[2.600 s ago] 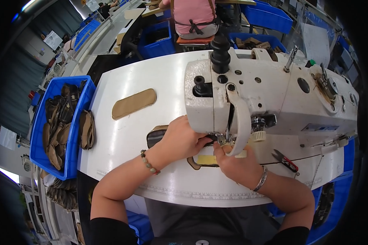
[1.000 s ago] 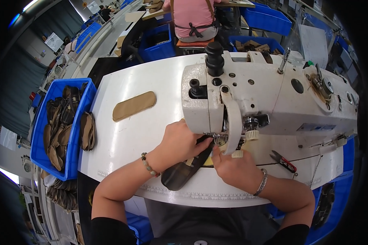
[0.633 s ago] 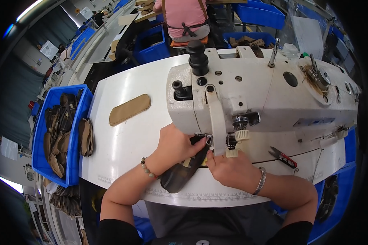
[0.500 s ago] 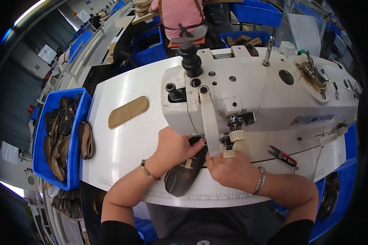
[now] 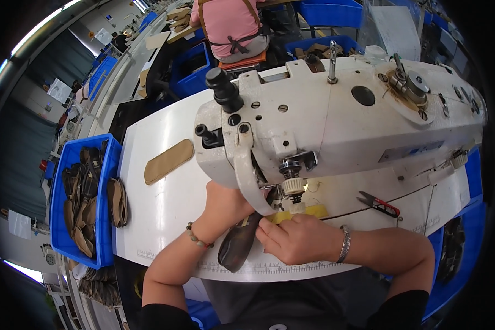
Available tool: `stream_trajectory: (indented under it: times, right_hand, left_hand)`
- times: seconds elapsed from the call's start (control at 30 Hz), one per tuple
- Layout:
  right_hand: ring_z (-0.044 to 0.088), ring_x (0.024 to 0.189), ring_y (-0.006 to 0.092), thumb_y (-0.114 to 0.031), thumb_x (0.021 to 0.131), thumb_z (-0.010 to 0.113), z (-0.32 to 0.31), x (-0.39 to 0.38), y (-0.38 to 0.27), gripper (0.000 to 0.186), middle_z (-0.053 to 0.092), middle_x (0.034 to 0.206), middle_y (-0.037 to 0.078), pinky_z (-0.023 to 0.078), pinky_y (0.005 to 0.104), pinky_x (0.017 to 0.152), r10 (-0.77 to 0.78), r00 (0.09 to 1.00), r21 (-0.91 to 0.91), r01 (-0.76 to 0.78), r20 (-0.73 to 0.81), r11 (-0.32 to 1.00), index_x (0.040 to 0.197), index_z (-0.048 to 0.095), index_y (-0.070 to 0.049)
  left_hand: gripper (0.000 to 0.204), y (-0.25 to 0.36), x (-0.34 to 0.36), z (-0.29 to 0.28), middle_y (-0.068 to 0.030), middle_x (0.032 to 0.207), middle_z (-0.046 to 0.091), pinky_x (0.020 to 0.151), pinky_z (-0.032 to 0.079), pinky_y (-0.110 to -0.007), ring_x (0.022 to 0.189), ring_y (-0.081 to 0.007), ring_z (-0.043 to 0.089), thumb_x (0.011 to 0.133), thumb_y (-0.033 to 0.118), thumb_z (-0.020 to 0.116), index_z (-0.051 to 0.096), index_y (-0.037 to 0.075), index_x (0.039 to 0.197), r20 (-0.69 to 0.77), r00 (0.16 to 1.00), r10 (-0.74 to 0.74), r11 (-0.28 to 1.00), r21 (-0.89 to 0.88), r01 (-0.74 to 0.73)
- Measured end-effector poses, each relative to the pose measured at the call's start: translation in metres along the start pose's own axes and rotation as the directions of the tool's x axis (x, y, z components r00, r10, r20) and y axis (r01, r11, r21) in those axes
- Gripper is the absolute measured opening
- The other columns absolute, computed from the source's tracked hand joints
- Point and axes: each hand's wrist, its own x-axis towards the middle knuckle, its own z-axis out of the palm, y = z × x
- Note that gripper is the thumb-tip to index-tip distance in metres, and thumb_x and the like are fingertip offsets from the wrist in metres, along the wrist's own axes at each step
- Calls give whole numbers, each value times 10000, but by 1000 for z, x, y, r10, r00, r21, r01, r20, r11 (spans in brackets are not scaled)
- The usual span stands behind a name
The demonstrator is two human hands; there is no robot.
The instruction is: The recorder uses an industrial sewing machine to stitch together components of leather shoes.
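Note:
Beneath the head of a white sewing machine (image 5: 335,126) lies a dark, elongated shoe upper piece (image 5: 237,247), its rounded end pointing toward me. My left hand (image 5: 225,203) is closed over the piece's far left side; its fingertips go out of sight behind the machine's white lever (image 5: 250,179). Along the right edge of the piece my right hand (image 5: 302,239) is closed, thumb and forefinger together at that edge. The needle area is mostly hidden by the lever and a tension dial (image 5: 293,186). A yellow strip-like patch (image 5: 313,212) shows just beyond my right fingers.
A tan oval piece (image 5: 169,161) lies on the white table (image 5: 159,220), left of the machine. Red-handled thread snips (image 5: 379,204) rest at right. A blue bin (image 5: 105,203) of dark pieces stands at the left edge. A person in pink (image 5: 231,25) sits ahead.
My right hand has drawn back from under the machine head toward me and lies lower along the piece. The yellow patch has come into sight. The whole view has shifted slightly.

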Motion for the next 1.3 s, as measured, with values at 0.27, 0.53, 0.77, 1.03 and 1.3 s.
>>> stream_trajectory:
  times: [0.27,0.53,0.77,1.03,1.3]
  right_hand:
    - [569,540,113,-153,785,641,2,0,-1,186,716,937,165,431,229,488,32,999,-187,-38,-38,982,900,700,-19]
    - [580,513,154,-180,699,626,8,-2,-6,177,654,791,172,428,270,450,85,976,-86,-69,201,994,738,652,-9]
    - [552,477,139,-175,677,625,5,-4,-11,156,592,673,130,395,272,401,97,980,-86,-83,176,993,689,634,-20]
    - [523,436,136,-169,653,622,8,-5,-14,156,562,617,96,396,279,383,105,981,-116,-86,165,990,655,635,-13]
    - [607,517,163,-181,686,631,-1,0,-7,160,530,590,56,448,298,424,193,951,-96,-174,243,980,646,627,-26]
  left_hand:
    - [341,2,1,-3,-92,747,689,549,514,-408,646,-315,669,725,319,817,716,91,957,-30,999,-15,1000,-24,15]
    - [261,13,-3,-7,-62,695,678,530,501,-373,597,-271,649,728,283,814,757,126,929,11,997,-83,996,30,82]
    - [314,20,-21,-14,-87,927,642,648,529,-372,779,-258,661,713,106,771,744,114,1026,148,961,235,960,122,-253]
    - [472,40,-23,-20,-73,1019,594,656,498,-362,803,-261,622,674,35,711,713,90,1143,212,966,149,972,146,-182]
    - [430,24,-26,-8,-87,1013,604,682,503,-392,823,-286,619,698,40,697,711,79,1126,173,976,136,974,158,-164]
